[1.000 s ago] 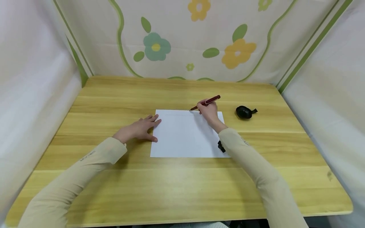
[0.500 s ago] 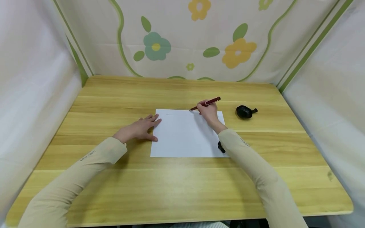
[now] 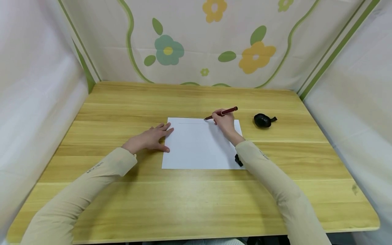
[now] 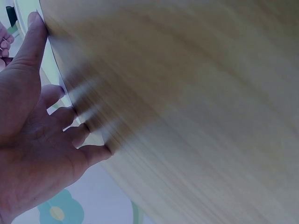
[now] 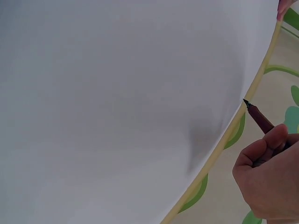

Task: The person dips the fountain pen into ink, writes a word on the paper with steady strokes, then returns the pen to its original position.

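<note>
A white sheet of paper [image 3: 196, 146] lies on the wooden table, with a thin line drawn along its far part. My left hand [image 3: 150, 137] rests at the paper's left edge, fingers spread; in the left wrist view the thumb and fingertips of that hand [image 4: 42, 126] touch along the edge. With my right hand [image 3: 225, 122] I pinch a dark red pen [image 3: 229, 111], its tip at the paper's far edge. The right wrist view shows the pen's dark nib [image 5: 247, 103] close to the sheet and the right hand [image 5: 271, 172] curled round the barrel.
Right of the paper lies a small black rounded object [image 3: 262, 120] with a short tab. Wooden table [image 3: 190, 204] surrounds the sheet. A white flowered curtain [image 3: 196, 41] hangs behind, with plain white cloth [image 3: 39, 85] at the sides.
The pen's rear end has dipped slightly as the right hand shifts a little toward the near side. The left hand and the paper stay in place.
</note>
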